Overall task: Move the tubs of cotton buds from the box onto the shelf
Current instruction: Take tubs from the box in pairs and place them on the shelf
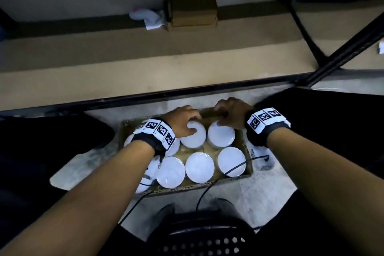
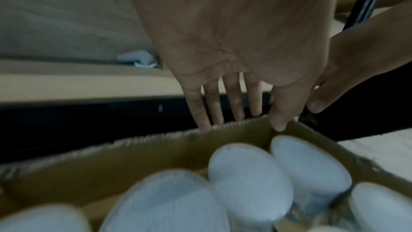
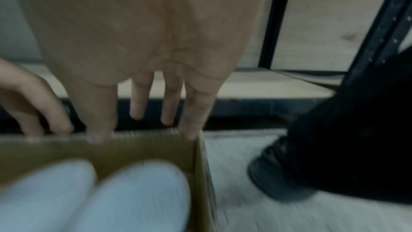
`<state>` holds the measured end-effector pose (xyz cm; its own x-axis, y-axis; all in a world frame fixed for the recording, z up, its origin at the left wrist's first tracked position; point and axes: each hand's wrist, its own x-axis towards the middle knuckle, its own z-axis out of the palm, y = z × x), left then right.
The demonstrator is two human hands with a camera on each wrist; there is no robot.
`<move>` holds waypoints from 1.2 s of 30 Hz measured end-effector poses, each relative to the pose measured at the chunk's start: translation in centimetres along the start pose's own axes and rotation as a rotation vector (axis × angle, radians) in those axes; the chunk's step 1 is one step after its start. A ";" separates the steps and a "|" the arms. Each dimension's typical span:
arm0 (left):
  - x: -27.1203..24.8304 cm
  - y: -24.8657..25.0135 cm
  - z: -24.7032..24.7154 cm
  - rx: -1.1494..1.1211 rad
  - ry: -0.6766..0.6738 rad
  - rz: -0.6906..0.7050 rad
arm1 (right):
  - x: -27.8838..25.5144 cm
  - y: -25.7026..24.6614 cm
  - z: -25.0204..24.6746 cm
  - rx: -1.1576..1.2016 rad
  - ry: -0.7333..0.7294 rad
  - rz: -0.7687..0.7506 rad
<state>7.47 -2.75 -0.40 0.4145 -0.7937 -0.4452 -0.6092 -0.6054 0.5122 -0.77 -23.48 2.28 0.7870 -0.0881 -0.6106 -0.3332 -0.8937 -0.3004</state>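
Note:
An open cardboard box (image 1: 248, 153) sits on the floor and holds several white-lidded tubs. My left hand (image 1: 182, 122) hovers over the far middle tub (image 1: 194, 138). Its thumb lies on the lid and its straight fingers reach the box's far wall (image 2: 133, 156). My right hand (image 1: 230, 114) is beside it above the far right tub (image 1: 221, 136), fingers straight at the same wall (image 3: 144, 147). Neither hand (image 2: 252, 123) (image 3: 142, 130) grips anything. More tubs (image 1: 199, 167) fill the near row. The low tan shelf (image 1: 145, 64) lies just beyond the box.
On the shelf's back edge stand a small brown carton (image 1: 192, 5) and a crumpled white rag (image 1: 148, 16). Black frame bars (image 1: 342, 52) cross at the right. Cables (image 1: 234, 168) trail over the box. A black stool (image 1: 203, 237) is below me, with my legs (image 1: 332, 120) on either side.

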 end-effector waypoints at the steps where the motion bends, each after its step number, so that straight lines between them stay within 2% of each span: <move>1: 0.3 -0.4 0.9 -0.005 -0.013 -0.026 | 0.2 0.4 0.9 0.002 0.010 0.008; 5: 0.9 -1.6 3.9 -0.037 -0.053 -0.080 | 0.8 1.7 3.9 0.039 -0.005 0.044; 12: 1.6 -2.4 5.8 0.025 -0.047 -0.123 | 1.6 2.2 6.4 -0.004 0.021 0.047; 18: 1.8 -1.9 6.9 0.015 0.008 -0.126 | 2.2 2.3 7.5 -0.045 0.047 0.046; 22: 1.8 -1.9 7.2 0.031 0.044 -0.142 | 2.1 2.5 8.5 0.022 0.072 0.056; 36: 1.5 -1.4 7.1 0.077 0.070 -0.139 | 1.5 1.8 7.8 -0.003 0.086 0.068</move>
<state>4.14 -2.70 -7.05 0.5429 -0.7064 -0.4541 -0.5916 -0.7055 0.3902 -4.24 -21.82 -4.91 0.8047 -0.1857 -0.5639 -0.3854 -0.8859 -0.2582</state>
